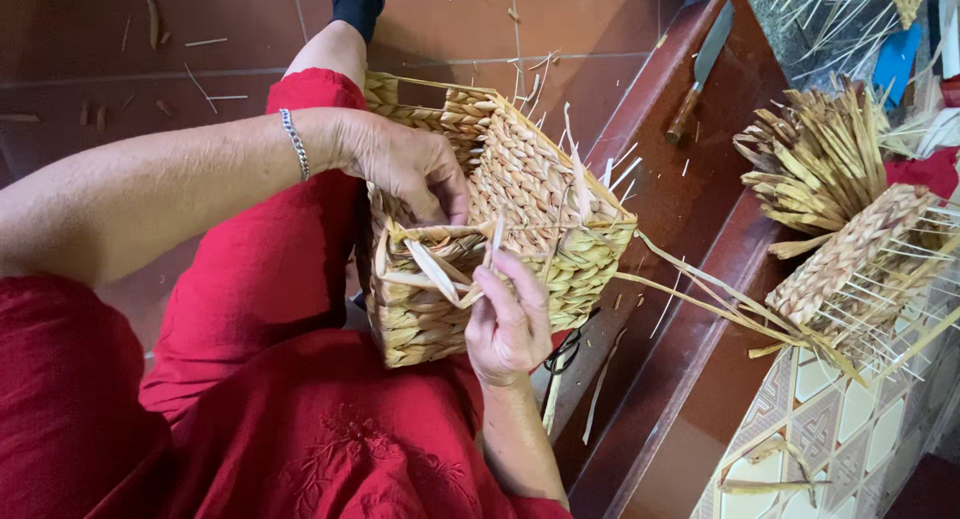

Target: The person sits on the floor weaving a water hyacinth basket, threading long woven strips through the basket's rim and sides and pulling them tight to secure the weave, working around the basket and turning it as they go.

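my left hand grips the top rim of the woven basket, fingers curled over the edge, steadying it. basket sits on my lap against my red clothes, tipped on its side. my right hand is closed, pinching a flat straw strand at the rim's near corner. to do this well i'd judge: keep the strand flat, pull snug against the rim, left hand firm so the corner doesn't twist. loose strand ends trail right. a knife lies on the step, another half-woven basket well apart, right.
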A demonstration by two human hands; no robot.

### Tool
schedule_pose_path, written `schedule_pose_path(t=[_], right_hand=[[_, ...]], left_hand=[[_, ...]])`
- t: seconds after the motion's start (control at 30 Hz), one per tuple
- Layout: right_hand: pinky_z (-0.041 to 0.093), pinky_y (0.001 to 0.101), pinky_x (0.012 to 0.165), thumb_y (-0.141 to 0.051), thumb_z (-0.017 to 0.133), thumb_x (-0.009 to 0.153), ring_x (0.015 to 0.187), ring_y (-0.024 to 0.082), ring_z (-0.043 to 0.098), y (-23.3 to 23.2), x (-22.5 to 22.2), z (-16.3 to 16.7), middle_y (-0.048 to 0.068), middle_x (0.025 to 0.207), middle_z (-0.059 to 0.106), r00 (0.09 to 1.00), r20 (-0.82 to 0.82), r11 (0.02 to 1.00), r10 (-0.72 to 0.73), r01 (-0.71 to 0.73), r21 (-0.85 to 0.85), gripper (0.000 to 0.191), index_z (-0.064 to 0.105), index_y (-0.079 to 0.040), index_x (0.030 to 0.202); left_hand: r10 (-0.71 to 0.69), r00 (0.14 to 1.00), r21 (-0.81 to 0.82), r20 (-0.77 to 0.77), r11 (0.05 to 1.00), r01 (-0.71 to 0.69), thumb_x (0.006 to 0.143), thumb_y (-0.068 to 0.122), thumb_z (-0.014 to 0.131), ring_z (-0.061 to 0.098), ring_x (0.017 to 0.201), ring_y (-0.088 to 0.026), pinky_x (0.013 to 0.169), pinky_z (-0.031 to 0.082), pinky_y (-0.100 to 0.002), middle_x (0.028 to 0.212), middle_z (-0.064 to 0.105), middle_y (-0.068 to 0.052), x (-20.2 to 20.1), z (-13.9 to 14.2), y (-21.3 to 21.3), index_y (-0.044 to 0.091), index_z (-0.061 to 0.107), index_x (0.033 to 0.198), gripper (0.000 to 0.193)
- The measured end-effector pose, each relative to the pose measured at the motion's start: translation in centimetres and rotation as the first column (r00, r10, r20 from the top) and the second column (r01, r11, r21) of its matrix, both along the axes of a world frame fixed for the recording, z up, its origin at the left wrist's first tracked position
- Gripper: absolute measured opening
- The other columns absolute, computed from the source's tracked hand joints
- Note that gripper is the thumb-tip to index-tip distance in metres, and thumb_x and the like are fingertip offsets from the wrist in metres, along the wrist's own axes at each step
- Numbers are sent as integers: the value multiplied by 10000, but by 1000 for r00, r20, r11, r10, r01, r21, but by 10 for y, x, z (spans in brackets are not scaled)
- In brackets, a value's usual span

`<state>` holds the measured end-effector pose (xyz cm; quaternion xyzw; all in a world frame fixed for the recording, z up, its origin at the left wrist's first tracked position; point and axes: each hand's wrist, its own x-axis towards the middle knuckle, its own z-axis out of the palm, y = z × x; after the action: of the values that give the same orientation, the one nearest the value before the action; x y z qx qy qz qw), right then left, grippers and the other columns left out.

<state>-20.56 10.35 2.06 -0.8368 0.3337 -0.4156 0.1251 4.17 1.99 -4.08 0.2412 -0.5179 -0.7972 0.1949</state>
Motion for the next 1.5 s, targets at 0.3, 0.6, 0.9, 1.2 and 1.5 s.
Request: schedule_pose_path(t=[0.3,0.6,0.9,1.2,1.5], right_hand=[[588,362,1006,142,761,824,1162,285,688,1,9,-5,175,1223,668,997,-4,997,73,-73,-18,367,740,-89,1108],[468,531,1170,25,769,914,1279,340,632,-1,17,-3,89,1247,701,979,-124,985,159,-166,-46,270,693,-96,1144],[439,521,1187,33,736,951,1302,336,610,0,11,0,64,1245,709,956,-272,985,107,-139,-99,254,628,-88,1148],[316,558,1231,-34,672,938,1332,316,540,3,16,3,58,1235,703,922,-381,993,63,-98,-73,301,594,-88,1224],[365,530,1172,-70,724,919,1289,315,556,3,14,-4,37,1187,704,970,-228,997,80,-80,7,306,617,-99,1204]], left_hand=[[-16,997,3,-75,1000,16,755,-9,774,695,754,-82,667,576,-260,849,763,-13,-8,-1,2,5,697,979,238],[19,997,103,71,994,-27,735,29,801,680,684,-104,568,564,-304,847,773,-19,-3,4,6,53,763,1073,341],[0,1000,52,-29,999,2,813,48,798,722,781,-107,696,608,-275,905,802,-54,-3,-7,5,3,775,1091,283],[-5,992,42,-128,999,11,857,14,754,719,898,-101,794,598,-264,998,777,-49,-1,-6,9,-8,719,1157,303],[15,1000,-26,3,1000,-15,846,2,725,709,836,-74,731,590,-247,935,783,-16,-5,4,17,6,734,1082,237]])
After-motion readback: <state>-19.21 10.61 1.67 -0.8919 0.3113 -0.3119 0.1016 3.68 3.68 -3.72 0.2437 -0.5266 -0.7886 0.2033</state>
